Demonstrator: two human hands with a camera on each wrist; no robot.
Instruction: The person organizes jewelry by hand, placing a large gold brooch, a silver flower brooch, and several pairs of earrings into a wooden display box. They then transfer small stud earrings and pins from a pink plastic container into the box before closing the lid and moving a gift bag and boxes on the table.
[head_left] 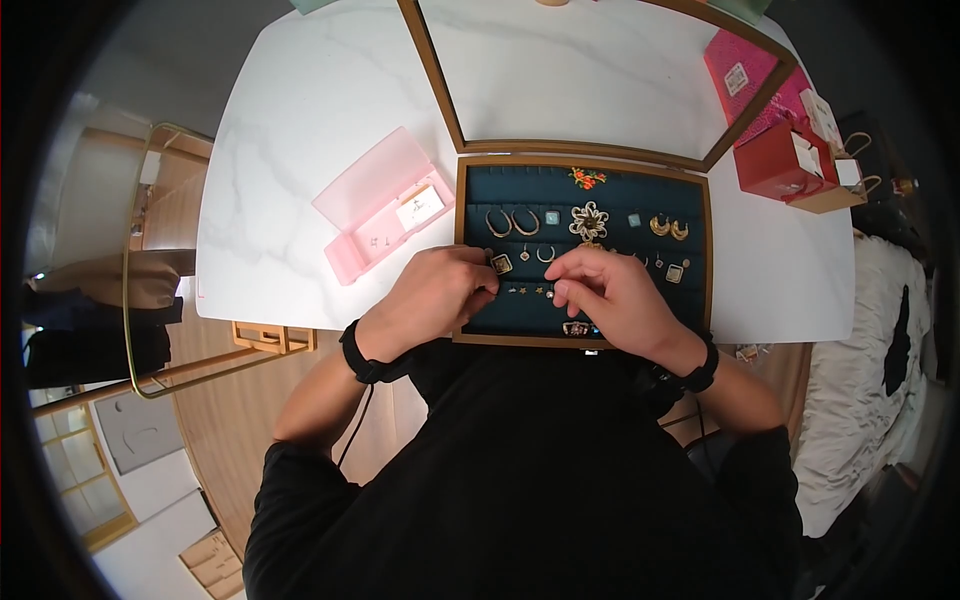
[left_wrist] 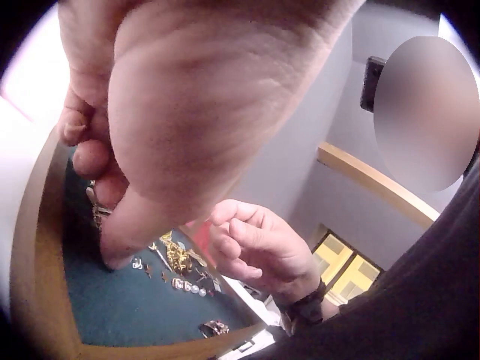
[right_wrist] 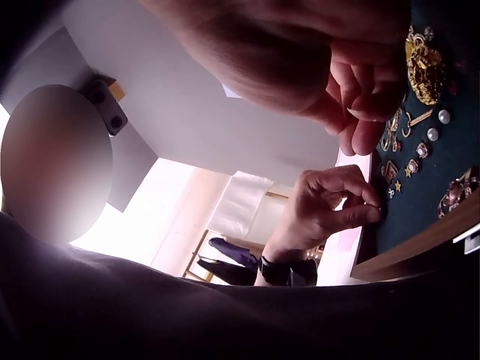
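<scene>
A jewellery case (head_left: 580, 342) with a wooden frame and dark green lining holds rows of earrings, a gold flower piece (head_left: 589, 220) and a red floral piece (head_left: 588, 178). At the case's left edge, my left hand (head_left: 425, 300) has its fingers curled and its thumb and index tips together at the lining; whether something tiny is between them is hidden. Just right of it lies a square earring (head_left: 502, 264). My right hand (head_left: 625, 300) hovers over the middle rows with loosely bent fingers, no object visible in it. Star studs (right_wrist: 398, 186) and pearls (right_wrist: 433, 134) lie below it.
The case's glass lid stands raised behind, in its wooden frame (head_left: 436, 75). Left of the case is an open pink box (head_left: 347, 262) with a white card (head_left: 420, 206) and small earrings. A red box (head_left: 778, 165) and a pink package (head_left: 728, 80) sit at the right.
</scene>
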